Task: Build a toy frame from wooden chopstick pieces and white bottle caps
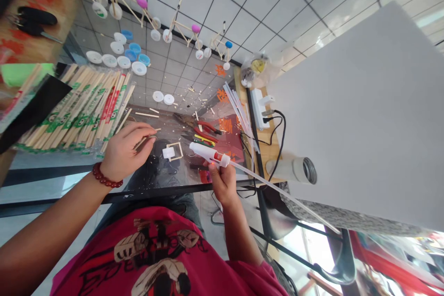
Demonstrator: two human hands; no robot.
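My left hand (125, 148) pinches a short piece of wooden stick (141, 142) between thumb and fingers, just above the table. My right hand (224, 184) is wrapped round a white hot glue gun (204, 151), with a red light glowing on it. A long translucent glue stick (287, 196) runs out of its back end. Between the hands lies a small square frame of wooden sticks (181, 149), with a white piece (168, 152) at its left side. The glue gun's nozzle points left, apart from the frame.
Red-handled pliers (208, 127) lie beyond the glue gun. Packaged chopsticks (83, 106) fill the left side. White bottle caps (124, 62) and blue caps (135, 48) lie farther back, near several small stick-and-cap models (166, 34). Spare glue sticks (239, 106) and a power strip (258, 108) are right.
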